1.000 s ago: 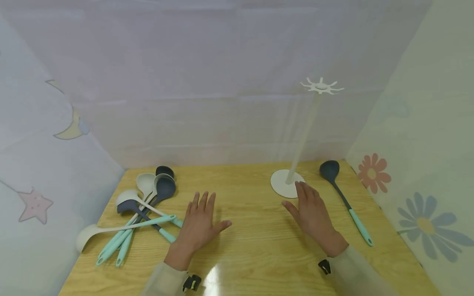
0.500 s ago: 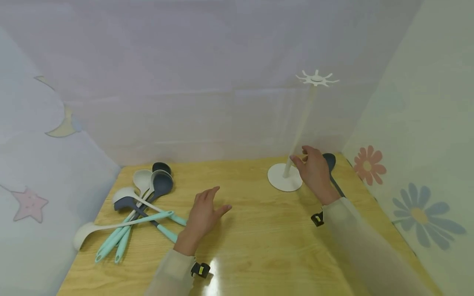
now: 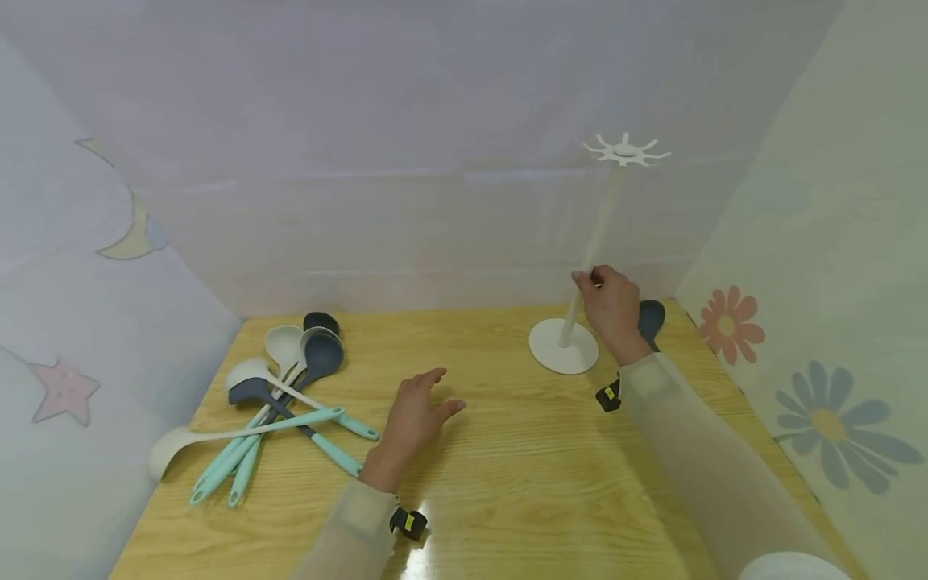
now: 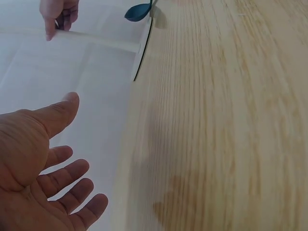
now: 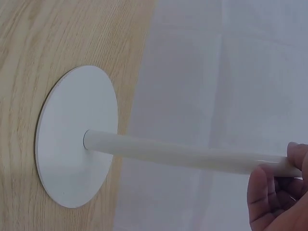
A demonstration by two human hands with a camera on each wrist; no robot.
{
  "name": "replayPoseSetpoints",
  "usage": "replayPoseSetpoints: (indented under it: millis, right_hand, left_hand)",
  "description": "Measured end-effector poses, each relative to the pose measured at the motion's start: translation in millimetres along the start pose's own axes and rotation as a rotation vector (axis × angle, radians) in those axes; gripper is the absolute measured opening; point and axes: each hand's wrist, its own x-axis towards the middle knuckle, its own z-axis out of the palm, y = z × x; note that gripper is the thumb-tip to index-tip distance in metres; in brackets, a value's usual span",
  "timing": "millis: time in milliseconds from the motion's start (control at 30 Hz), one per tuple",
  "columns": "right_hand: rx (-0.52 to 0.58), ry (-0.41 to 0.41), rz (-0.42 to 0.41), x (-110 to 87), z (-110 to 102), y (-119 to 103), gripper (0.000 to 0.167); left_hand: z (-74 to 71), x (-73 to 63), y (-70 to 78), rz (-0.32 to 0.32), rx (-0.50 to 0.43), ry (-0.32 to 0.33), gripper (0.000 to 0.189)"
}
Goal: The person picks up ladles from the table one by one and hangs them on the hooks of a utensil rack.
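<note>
1. The fingers (image 5: 258,183) of the right hand (image 3: 611,310) pinch the pole (image 3: 599,221) of a white stand, thumb and finger bent around it; in the right wrist view they meet it at the lower right edge of the frame.
2. The hand comes to the pole from its right side in the head view and takes it on the lower half, above the base and well below the top.
3. The pole's long axis is upright, leaning slightly to the right as it climbs the head view; the fingers lie across that axis.
4. Down and a little left from the fingers, right of centre in the frame, the round base (image 3: 544,346) appears to lie flat on the table (image 3: 507,419).
5. Up and right from the fingers, in the upper right of the frame, the ring of hooks (image 3: 625,151) tops the pole; nothing hangs on it.
6. Just right of the right hand, a dark ladle (image 3: 651,316) lies partly hidden by hand and sleeve.
7. The left hand (image 3: 416,415) is farther from the stand, below centre, fingers loose and parted, holding nothing.
8. Left of it, a pile of mint-handled utensils (image 3: 261,427) lies crossed at the lower left.
</note>
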Motion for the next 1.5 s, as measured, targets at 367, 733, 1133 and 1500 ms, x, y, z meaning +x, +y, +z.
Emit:
replayPoseSetpoints:
  millis: [367,733,1133,1500]
  right_hand:
    - [-0.025,0.002,-0.023,1.4,-4,-6,0.047]
    - [-0.016,-0.03,-0.036,-0.8,-3,-3,0.05]
    - [0.01,-0.092,-0.04,-11.3,6,-17,0.046]
    - [0.066,-0.074,-0.124,-35.4,21,-48,0.039]
  left_hand:
    - [10.0,5.1,4.5,-0.023,0.005,-0.032,0.065]
    - [21.1,8.3,4.4,-0.025,0.016,-0.047,0.064]
    - [26.6,12.3,9.8,-0.001,0.056,-0.041,0.063]
    - [32.6,18.8,16.8,0.006,0.053,-0.042,0.06]
